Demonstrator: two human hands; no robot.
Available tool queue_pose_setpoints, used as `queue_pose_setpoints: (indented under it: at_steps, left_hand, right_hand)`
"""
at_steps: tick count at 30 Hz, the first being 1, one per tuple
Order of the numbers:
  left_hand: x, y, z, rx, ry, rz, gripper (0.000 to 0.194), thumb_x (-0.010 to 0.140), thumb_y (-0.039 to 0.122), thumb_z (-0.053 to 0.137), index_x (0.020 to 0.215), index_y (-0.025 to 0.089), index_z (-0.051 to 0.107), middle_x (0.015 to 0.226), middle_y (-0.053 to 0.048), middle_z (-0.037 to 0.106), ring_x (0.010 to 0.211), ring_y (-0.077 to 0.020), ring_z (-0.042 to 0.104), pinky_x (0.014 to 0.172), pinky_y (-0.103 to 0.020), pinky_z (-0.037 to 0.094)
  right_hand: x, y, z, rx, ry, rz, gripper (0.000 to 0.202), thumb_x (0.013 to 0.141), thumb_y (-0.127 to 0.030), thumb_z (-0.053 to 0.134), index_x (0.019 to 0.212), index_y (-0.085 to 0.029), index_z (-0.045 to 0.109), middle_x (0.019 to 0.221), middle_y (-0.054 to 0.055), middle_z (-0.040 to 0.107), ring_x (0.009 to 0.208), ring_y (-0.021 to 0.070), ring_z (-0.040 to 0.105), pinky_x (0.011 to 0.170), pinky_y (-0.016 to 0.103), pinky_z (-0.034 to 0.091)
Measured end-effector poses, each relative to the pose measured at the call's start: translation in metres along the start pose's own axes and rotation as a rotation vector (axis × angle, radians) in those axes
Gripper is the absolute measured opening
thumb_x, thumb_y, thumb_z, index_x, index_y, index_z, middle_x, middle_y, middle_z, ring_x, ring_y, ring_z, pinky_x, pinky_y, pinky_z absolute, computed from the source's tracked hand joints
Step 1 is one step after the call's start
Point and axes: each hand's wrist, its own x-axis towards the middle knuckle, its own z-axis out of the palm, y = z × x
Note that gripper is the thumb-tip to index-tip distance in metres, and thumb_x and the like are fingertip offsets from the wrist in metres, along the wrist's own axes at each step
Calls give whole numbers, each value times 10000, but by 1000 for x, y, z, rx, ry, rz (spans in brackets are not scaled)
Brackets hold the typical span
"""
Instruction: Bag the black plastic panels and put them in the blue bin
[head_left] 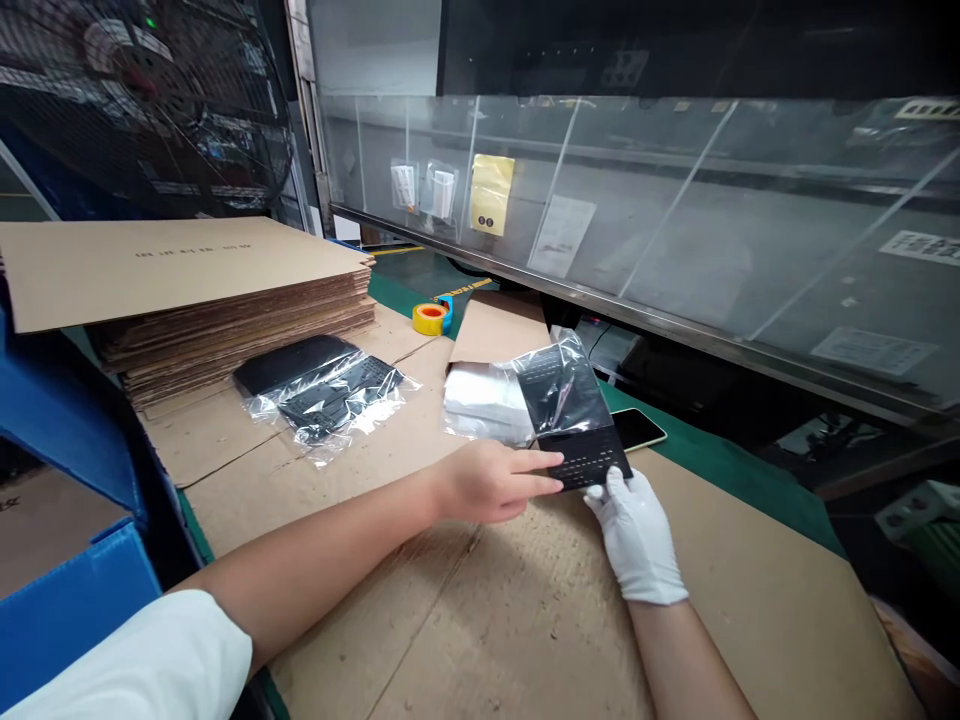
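A flat black slotted panel is tilted over the table, its upper part inside a clear plastic bag. My right hand, in a white glove, pinches the panel's near right corner, thumb on top. At the panel's near left edge is my bare left hand, two fingers reaching onto it; its thumb is hidden, and it seems to grip that edge. Just behind my left hand lies a stack of clear bags. More black panels in clear plastic rest to the left.
Stacked cardboard sheets stand at the back left. A yellow tape roll and a cardboard piece lie at the rear. Beyond the panel is a phone. A blue bin flanks the table; a fan stands behind.
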Motion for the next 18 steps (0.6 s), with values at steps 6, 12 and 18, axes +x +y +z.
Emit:
queue_pose_setpoints:
  at_steps: [6, 12, 18]
  left_hand:
    - [33, -10, -49, 120, 293, -197, 318, 916, 143, 460, 1197, 204, 596, 1224, -47, 633, 1113, -173, 568, 994, -369, 439]
    - [57, 5, -100, 120, 37, -372, 301, 892, 271, 591, 1191, 250, 609, 1307, -7, 582, 1262, -224, 468, 1153, -537, 136]
    - [46, 14, -115, -76, 14, -362, 169, 895, 312, 588, 926, 215, 724, 896, 5, 720, 856, -151, 649, 969, -360, 437]
  right_hand:
    - [-11, -17, 9, -111, 25, -67, 325, 804, -504, 602, 886, -191, 573, 663, -18, 597, 598, 138, 558, 658, 296, 481]
    - [-20, -59, 6, -261, -136, -210, 278, 798, -502, 584, 804, -224, 596, 652, -2, 594, 559, 159, 542, 571, 295, 469]
    - [-33, -98, -6, -382, -215, -388, 159, 830, -382, 563, 796, -238, 621, 642, -15, 577, 543, 135, 508, 535, 252, 445]
